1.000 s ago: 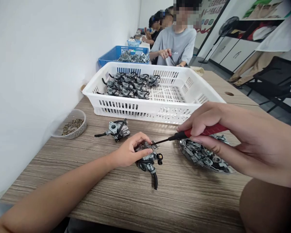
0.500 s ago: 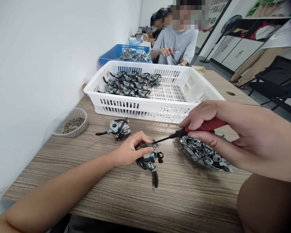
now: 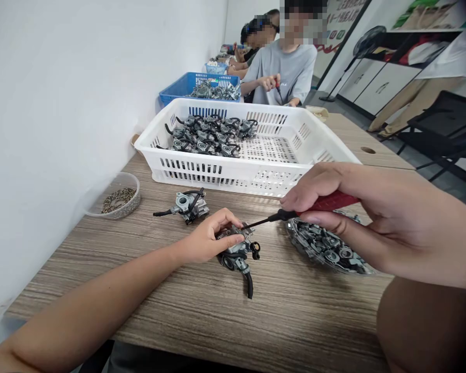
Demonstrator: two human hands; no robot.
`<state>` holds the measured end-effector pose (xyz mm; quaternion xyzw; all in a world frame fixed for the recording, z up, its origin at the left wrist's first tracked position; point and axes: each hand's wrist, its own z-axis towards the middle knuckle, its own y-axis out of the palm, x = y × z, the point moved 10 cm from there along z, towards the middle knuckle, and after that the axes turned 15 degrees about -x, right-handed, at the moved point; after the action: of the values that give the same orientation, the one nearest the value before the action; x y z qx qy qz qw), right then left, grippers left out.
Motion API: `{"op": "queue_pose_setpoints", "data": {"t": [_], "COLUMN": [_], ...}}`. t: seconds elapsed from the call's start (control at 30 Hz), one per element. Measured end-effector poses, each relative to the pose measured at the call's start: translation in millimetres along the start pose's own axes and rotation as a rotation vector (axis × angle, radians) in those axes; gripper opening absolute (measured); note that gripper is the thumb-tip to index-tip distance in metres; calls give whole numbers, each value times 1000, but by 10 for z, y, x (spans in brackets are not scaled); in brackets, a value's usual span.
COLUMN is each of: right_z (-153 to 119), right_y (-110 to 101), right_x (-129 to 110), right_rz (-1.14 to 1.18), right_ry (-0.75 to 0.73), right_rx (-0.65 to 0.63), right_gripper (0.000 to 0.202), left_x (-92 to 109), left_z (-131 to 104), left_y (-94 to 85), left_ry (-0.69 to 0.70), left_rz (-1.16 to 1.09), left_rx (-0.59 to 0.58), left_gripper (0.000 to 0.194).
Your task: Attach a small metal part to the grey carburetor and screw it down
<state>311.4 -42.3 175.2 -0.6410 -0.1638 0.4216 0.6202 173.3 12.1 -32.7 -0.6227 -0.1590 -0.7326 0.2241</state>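
My left hand (image 3: pixel 212 235) grips a metal carburetor (image 3: pixel 235 255) with a black hose and steadies it on the wooden table. Closed around the red handle of a screwdriver (image 3: pixel 328 203), my right hand (image 3: pixel 373 223) points its dark shaft to the left. The screwdriver's tip meets the top of the carburetor beside my left fingers; the screw itself is too small to make out. A second carburetor (image 3: pixel 190 203) lies just beyond my left hand. Beneath my right hand, a clear container (image 3: pixel 306 248) of small metal parts is partly hidden.
A white basket (image 3: pixel 202 173) with several carburetors stands across the table. At left is a clear bowl (image 3: pixel 134 204) of small brass-coloured screws. Behind is a blue crate (image 3: pixel 171 93) of metal parts. A co-worker in a grey shirt (image 3: pixel 283 70) sits opposite, holding a red-handled screwdriver.
My right hand and the screwdriver have shifted slightly left and the handle sits a little lower. The carburetor stays under my left hand.
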Motion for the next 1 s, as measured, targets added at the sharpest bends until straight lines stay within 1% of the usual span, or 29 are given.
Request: {"op": "queue_pose_setpoints", "data": {"t": [0.1, 0.2, 0.27, 0.3, 0.37, 0.43, 0.5, 0.67, 0.73, 0.77, 0.83, 0.9, 0.93, 1.0], "right_z": [34, 40, 24, 17, 12, 4, -12, -42, -29, -20, -1, 17, 25, 41], "right_y": [-20, -75, -90, -83, -37, 17, 49, 37, 29, 16, -24, -48, -48, -27], "right_x": [-57, -53, -23, -1, 44, 60, 65, 100, 73, 63, 56, 78, 97, 121], "right_rz": [-153, -381, -453, -437, -297, -118, -2, 42, -20, -77, -203, -285, -287, -216], "right_ry": [26, 152, 223, 238, 214, 153, 109, 80, 57, 61, 103, 176, 206, 212], "right_rx": [59, 183, 226, 222, 166, 92, 32, -22, -12, 15, 104, 181, 197, 183], "right_gripper": [10, 19, 21, 19, 13, 19, 25, 24, 19, 15, 7, 12, 12, 10], "left_x": [30, 57, 64, 63, 52, 35, 15, 16, 10, 4, -2, -5, -9, -24], "left_z": [2, 3, 1, -2, -9, -16, -21, -30, -30, -30, -31, -31, -31, -30], "left_y": [8, 10, 12, 10, 6, 6, 7, -15, -16, -17, -19, -19, -18, -16], "left_ry": [-13, 2, 8, 7, -4, -15, -20, 31, 33, 30, 30, 36, 37, 32], "left_rz": [22, 33, 32, 30, 26, 21, 18, 33, 47, 52, 54, 48, 47, 46], "left_rx": [-4, -4, -5, -3, 4, 6, 5, 16, 12, 10, 10, 9, 8, 6], "left_gripper": [27, 26, 25, 26, 27, 29, 30, 31, 31, 31, 31, 31, 31, 32]}}
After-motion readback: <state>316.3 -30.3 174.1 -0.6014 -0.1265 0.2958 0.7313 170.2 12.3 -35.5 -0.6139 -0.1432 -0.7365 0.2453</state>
